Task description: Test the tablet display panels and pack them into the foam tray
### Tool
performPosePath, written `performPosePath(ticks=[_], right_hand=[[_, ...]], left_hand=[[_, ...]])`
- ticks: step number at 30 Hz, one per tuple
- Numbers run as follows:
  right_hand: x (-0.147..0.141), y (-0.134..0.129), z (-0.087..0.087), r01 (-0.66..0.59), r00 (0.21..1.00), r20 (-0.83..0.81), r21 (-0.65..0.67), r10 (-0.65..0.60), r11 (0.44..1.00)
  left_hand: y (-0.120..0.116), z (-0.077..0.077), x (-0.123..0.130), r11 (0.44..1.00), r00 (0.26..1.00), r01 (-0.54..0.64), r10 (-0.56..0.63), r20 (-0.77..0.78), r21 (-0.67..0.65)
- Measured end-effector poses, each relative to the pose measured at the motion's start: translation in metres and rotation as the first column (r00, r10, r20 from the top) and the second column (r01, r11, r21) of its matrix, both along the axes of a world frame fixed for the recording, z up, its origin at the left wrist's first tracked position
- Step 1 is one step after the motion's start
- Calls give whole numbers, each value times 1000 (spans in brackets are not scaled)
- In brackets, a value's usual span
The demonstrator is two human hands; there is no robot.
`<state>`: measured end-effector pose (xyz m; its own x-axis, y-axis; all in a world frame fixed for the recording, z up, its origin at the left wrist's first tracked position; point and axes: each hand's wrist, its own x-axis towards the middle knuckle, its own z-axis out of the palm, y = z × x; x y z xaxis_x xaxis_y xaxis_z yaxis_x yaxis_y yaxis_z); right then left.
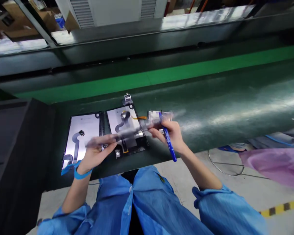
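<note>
A thin flat panel (131, 132), seen almost edge-on and smeared by motion, is held between my two hands above the bench. My left hand (99, 153), with a blue band at the wrist, grips its left end. My right hand (171, 132) pinches the right end and also holds a blue marker pen (170, 143) that points down toward me. Below lie two display panels with flex cables: the left display panel (84, 125) and the middle display panel (115, 116), partly covered by the held panel. Behind my right hand is a small clear case (153, 114).
A clear and metal dispenser-like item (127, 98) stands behind the middle panel. The dark green bench (222, 98) stretches right, with a bright green strip (147, 78) along it. A dark box (14, 130) rises at the left. Pink fabric (276, 163) shows at the right.
</note>
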<state>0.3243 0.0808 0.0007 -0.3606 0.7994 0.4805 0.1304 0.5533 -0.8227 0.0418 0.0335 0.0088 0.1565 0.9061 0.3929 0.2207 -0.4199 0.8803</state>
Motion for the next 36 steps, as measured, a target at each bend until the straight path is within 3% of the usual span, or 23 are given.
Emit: performPosePath(ticks=[1,3,5,8,10,13,16,18,21,24,27,29,31,36], right_hand=[[1,-1,-3,-37,999,35,67,35,997],[6,-3,-18,-95,983,174,222,57,970],[9,-6,-38,-93,938,344,365,-42,926],[9,-15,-65,-87,870,470,442,-147,893],[10,-20,-75,-97,865,483,429,-137,898],[15,-22,-76,-97,885,446,461,-136,882],[20,-11,-62,39,920,307,543,-242,839],[19,6,-48,158,917,243,509,-318,846],[11,43,-29,145,931,269,349,-247,926],[-2,85,-22,-74,928,373,218,-13,973],[-10,114,-25,-238,868,467,88,171,967],[-9,122,-27,-260,840,492,-7,230,966],[-1,121,-28,-260,851,446,-101,278,960],[18,99,-29,-324,903,197,-273,382,906]], left_hand=[[4,2,-5,984,976,159,-144,-164,84],[11,2,-13,934,841,338,-244,-482,119],[14,-8,-18,946,686,311,-157,-711,91],[15,-33,-18,971,500,237,-96,-861,29],[15,-47,-16,971,446,237,-78,-892,33],[17,-54,-18,967,421,243,-38,-906,73],[18,-51,-28,962,418,268,-63,-906,57],[19,-48,-32,961,409,276,-115,-905,2],[26,-40,-20,982,469,188,-99,-878,-11],[43,-30,17,997,671,63,-5,-741,50],[63,-22,54,994,850,50,-95,-518,-100],[71,-19,68,964,915,82,-173,-364,-251],[72,-19,73,938,951,77,-170,-257,-337],[63,-22,72,935,983,47,-105,-148,-352]])
